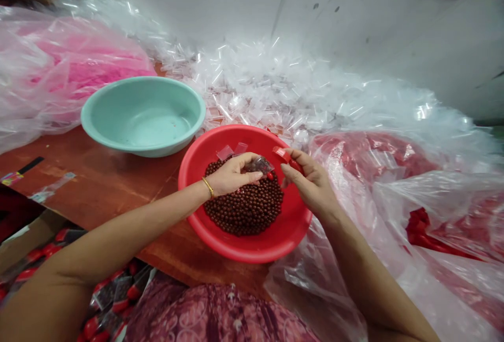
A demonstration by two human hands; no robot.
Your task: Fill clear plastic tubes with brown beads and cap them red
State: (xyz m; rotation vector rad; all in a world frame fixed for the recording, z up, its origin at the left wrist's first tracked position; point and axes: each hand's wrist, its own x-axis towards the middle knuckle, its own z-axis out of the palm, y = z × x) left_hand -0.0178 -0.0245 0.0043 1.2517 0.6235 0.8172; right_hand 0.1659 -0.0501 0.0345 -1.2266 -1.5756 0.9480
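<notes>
A red plastic bowl (208,229) sits on the wooden table in front of me, holding a heap of small dark brown beads (246,208). My left hand (232,174), with a gold bangle at the wrist, hovers over the beads and pinches a small clear plastic bag (262,164) that has beads in it. My right hand (311,182) is just to its right, over the bowl's rim, fingers closed on a small red piece (284,155). Two small empty clear bags (232,150) lie on the beads near the bowl's far wall.
An empty mint-green bowl (144,116) stands behind and to the left. A big pile of small clear bags (283,85) runs along the wall. Large plastic sacks hold pink stuff (59,69) at left and red pieces (425,211) at right. Filled packets (114,295) lie below the table edge.
</notes>
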